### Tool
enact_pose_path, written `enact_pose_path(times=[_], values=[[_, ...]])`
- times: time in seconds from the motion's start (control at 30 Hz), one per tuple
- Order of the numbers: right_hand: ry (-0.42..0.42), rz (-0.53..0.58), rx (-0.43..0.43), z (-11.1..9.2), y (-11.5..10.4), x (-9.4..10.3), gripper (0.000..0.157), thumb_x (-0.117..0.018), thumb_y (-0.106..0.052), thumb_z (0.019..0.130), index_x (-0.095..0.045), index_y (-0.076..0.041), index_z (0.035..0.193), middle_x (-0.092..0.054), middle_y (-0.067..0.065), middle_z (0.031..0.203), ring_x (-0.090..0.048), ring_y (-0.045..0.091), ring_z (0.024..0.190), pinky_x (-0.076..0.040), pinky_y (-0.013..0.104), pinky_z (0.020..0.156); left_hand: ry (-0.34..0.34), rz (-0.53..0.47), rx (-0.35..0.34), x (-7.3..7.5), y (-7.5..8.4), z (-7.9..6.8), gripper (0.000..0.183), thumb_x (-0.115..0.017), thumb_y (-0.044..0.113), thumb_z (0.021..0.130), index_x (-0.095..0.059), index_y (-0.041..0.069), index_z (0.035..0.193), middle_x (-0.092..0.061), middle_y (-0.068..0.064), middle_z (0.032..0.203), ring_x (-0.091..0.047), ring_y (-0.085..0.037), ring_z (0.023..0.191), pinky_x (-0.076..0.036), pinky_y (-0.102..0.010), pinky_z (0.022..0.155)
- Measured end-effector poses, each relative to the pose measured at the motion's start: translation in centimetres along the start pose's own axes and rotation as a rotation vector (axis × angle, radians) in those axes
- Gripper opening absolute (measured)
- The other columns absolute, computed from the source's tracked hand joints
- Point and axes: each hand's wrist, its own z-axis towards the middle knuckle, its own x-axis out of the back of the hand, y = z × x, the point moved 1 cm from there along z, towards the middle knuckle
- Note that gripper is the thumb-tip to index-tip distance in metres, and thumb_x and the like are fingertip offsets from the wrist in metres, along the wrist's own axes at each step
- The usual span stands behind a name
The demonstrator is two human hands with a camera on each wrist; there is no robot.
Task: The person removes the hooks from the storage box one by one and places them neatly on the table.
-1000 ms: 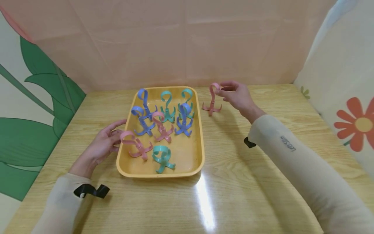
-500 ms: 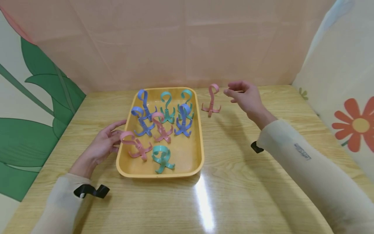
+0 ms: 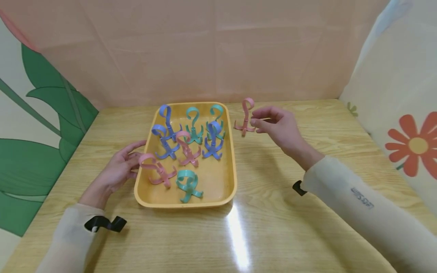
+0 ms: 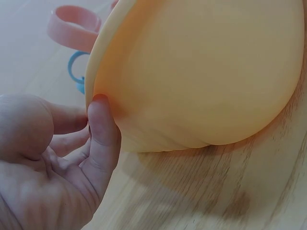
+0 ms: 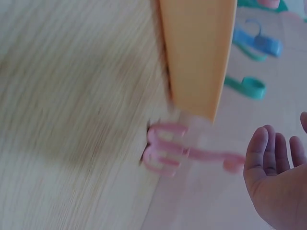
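Note:
A yellow tray (image 3: 230, 191) holds several plastic four-pronged hanger hooks, among them a blue hook (image 3: 213, 142), a green hook (image 3: 189, 185) and a pink hook (image 3: 162, 172). My left hand (image 3: 117, 168) holds the tray's left rim; in the left wrist view its fingers (image 4: 103, 124) press the outer wall. Another pink hanger hook (image 3: 245, 119) stands upright on the table, right of the tray's far end. My right hand (image 3: 278, 127) is just right of it with bent, parted fingers and nothing in them. The right wrist view shows the fingers apart from the pink hook (image 5: 165, 151).
The wooden table (image 3: 290, 189) stretches around the tray, against a pink cloth backdrop (image 3: 153, 53). A wall with a painted red flower (image 3: 418, 146) rises at the right, and one with green leaves (image 3: 24, 163) at the left.
My right hand let go of the standing pink hook and drew back right, then came lower and closer to it again. The hook stays upright. My left hand keeps its place on the tray.

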Motion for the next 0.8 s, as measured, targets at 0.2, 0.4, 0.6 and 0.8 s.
enact_pose_path(times=[0.2,0.4,0.6,0.8], values=[[-0.087,0.068,0.064,-1.4,-0.7,-2.0,0.026,-0.074,-0.006,0.092,-0.067,0.009,0.113,-0.07,0.013,0.109,-0.071,0.019,0.09,-0.059,0.03,0.077,-0.006,-0.017,-0.004,0.0,-0.1,-0.1,0.056,-0.044,0.013,0.109,-0.022,0.013,0.16,-0.068,0.0,0.107,-0.067,-0.016,0.093,-0.057,-0.029,0.064],[-0.157,0.076,0.058,-2.7,-1.1,-3.8,0.026,-0.073,-0.001,0.091,-0.067,0.009,0.114,-0.07,0.015,0.113,-0.071,0.02,0.093,-0.059,0.033,0.08,0.003,-0.009,0.0,0.0,-0.2,0.1,0.055,-0.043,0.014,0.109,-0.024,0.013,0.16,-0.068,0.0,0.108,-0.068,-0.016,0.093,-0.058,-0.029,0.065],[-0.248,0.065,0.044,-4.2,-1.7,-5.8,0.027,-0.074,0.001,0.089,-0.069,0.007,0.115,-0.067,0.018,0.117,-0.071,0.025,0.101,-0.058,0.036,0.085,-0.002,-0.011,-0.002,0.0,-0.1,0.0,0.055,-0.043,0.012,0.109,-0.023,0.013,0.16,-0.067,-0.001,0.109,-0.069,-0.016,0.094,-0.059,-0.03,0.067],[-0.325,0.069,0.05,-5.2,-2.4,-7.7,0.026,-0.075,-0.001,0.089,-0.07,0.001,0.114,-0.07,0.015,0.112,-0.07,0.028,0.102,-0.058,0.038,0.086,0.006,-0.008,0.005,-0.1,-0.1,0.1,0.054,-0.041,0.011,0.109,-0.025,0.015,0.16,-0.063,-0.005,0.112,-0.068,-0.017,0.095,-0.06,-0.032,0.071]])
